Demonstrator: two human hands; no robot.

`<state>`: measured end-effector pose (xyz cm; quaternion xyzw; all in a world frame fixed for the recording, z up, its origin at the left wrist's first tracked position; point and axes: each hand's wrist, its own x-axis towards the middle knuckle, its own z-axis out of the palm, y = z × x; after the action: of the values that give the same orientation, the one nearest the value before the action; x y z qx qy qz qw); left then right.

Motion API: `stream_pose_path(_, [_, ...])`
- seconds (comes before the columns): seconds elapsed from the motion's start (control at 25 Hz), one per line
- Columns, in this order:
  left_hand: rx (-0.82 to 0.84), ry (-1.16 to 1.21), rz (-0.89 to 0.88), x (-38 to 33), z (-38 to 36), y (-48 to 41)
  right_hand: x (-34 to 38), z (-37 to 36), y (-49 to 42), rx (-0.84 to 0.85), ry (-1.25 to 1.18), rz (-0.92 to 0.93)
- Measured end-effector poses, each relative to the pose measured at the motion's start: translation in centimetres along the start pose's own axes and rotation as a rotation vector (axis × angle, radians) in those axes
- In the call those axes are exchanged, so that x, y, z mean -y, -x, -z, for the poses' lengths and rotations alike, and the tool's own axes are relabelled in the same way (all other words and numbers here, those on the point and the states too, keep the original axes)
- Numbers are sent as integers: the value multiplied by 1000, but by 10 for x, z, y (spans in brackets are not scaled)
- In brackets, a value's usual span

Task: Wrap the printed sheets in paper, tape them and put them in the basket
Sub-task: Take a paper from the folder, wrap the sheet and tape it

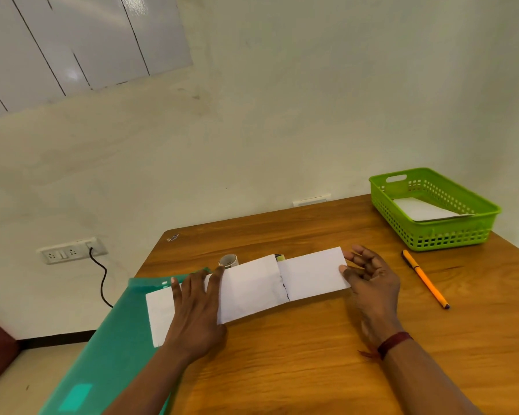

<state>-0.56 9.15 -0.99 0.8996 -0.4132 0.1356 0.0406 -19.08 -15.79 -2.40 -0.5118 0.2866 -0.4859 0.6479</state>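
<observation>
A long white paper wrap (pixel 252 287) lies across the wooden table (pixel 282 354), folded over from both ends, with a dark printed edge showing at the seam in its middle. My left hand (pixel 197 304) presses flat on the left part of the wrap. My right hand (pixel 369 280) touches the right end of the wrap with loosely bent fingers. A roll of clear tape (pixel 229 260) stands just behind the wrap. The green basket (pixel 438 232) sits at the far right corner and holds a white wrapped packet (pixel 423 209).
A teal plastic folder (pixel 108 348) hangs over the table's left edge with a white sheet (pixel 159 313) on it. An orange pen (pixel 424 278) lies right of my right hand. A wall socket with a black cable (pixel 72 251) is at the left.
</observation>
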Motion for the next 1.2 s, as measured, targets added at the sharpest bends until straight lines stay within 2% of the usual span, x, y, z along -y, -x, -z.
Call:
stream_pose_path(0.16, [-30, 35, -22, -16, 1, -6, -4, -6, 7, 96, 23, -7])
stream_pose_path(0.44, [-51, 43, -60, -46, 4, -14, -5, -11, 12, 144, 69, 43])
stream_pose_path(0.64, [-36, 73, -73, -61, 6, -18, 7, -14, 23, 205, -81, 7])
stream_pose_path(0.88, [-24, 114, -70, -80, 3, -22, 15, -13, 29, 337, -142, 24])
stream_pose_path(0.96, [-34, 153, -52, -84, 4, -23, 15, -10, 26, 300, -146, 58])
stream_pose_path(1.12, [-70, 250, 11, -90, 12, -24, 13, -5, 21, 107, -1, 185])
stream_pose_path(1.2, [-86, 307, 59, -93, 18, -27, 22, -10, 16, 84, 42, 202])
